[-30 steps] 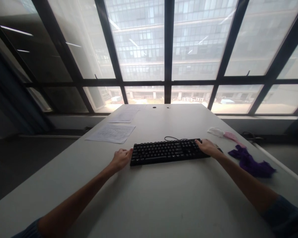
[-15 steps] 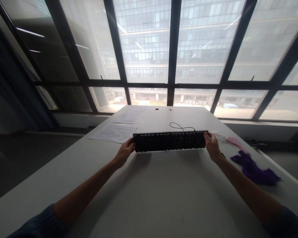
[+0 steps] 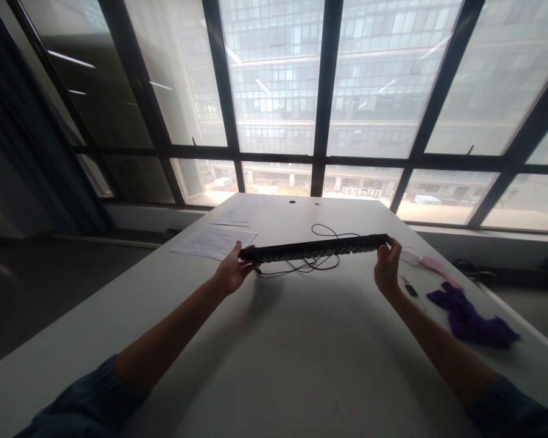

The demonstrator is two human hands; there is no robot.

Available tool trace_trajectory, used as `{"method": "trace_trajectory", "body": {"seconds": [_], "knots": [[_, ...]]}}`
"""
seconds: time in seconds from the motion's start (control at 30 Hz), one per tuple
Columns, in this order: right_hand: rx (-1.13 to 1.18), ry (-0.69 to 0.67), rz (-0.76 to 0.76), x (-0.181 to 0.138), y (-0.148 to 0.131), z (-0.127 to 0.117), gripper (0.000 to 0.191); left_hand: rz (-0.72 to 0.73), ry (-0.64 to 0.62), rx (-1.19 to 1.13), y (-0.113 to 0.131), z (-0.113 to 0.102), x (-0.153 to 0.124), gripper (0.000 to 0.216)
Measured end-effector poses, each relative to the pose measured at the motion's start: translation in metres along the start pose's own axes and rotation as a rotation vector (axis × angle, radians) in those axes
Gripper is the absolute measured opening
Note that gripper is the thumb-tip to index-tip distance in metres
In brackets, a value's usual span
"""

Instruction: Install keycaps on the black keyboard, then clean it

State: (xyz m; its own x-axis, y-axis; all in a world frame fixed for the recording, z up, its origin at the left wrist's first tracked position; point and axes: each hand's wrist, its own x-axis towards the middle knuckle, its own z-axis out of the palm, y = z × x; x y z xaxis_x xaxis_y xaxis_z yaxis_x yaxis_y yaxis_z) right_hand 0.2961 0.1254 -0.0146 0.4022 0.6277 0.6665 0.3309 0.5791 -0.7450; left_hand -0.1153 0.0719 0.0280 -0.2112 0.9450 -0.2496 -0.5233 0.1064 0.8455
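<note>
A black keyboard (image 3: 315, 247) is held above the white table (image 3: 301, 353), seen nearly edge-on with a row of keys along its lower side. Its right end sits a little higher than its left. My left hand (image 3: 234, 267) grips the left end, thumb on top and fingers beneath. At the other end, my right hand (image 3: 387, 264) is closed around the corner. A thin black cable (image 3: 317, 266) lies looped on the table below and behind the keyboard.
Printed papers (image 3: 212, 241) lie at the left back. Along the right edge are a purple cloth (image 3: 472, 319), a pink cloth (image 3: 438, 269) and a small dark item (image 3: 410, 289). Large windows (image 3: 274, 79) stand behind the table, with a curtain (image 3: 31, 140) at the left.
The keyboard has tipped from showing its key face to nearly edge-on, and its right end has risen. More cable shows beneath it. Both hands still hold its ends.
</note>
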Motion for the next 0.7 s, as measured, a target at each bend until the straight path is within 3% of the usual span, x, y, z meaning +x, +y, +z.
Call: {"method": "trace_trajectory", "body": {"seconds": [0.1, 0.23, 0.37, 0.53, 0.7], "knots": [[0.086, -0.021, -0.088, -0.003, 0.004, 0.008, 0.057, -0.008, 0.077, -0.015, 0.001, -0.006, 0.007, 0.016], [0.107, -0.028, -0.148, -0.003, 0.006, 0.011, 0.053, -0.033, 0.041, -0.011, 0.005, -0.011, 0.007, 0.005], [0.097, -0.031, -0.178, 0.002, 0.005, 0.006, 0.061, -0.130, 0.018, -0.017, 0.006, -0.009, -0.003, 0.018], [-0.007, -0.023, -0.081, 0.009, 0.000, -0.002, 0.066, -0.304, -0.195, -0.071, 0.004, -0.002, -0.017, 0.045], [-0.131, -0.060, -0.119, 0.021, -0.014, -0.007, 0.069, -0.040, -0.170, -0.067, 0.010, 0.010, -0.027, 0.057]]}}
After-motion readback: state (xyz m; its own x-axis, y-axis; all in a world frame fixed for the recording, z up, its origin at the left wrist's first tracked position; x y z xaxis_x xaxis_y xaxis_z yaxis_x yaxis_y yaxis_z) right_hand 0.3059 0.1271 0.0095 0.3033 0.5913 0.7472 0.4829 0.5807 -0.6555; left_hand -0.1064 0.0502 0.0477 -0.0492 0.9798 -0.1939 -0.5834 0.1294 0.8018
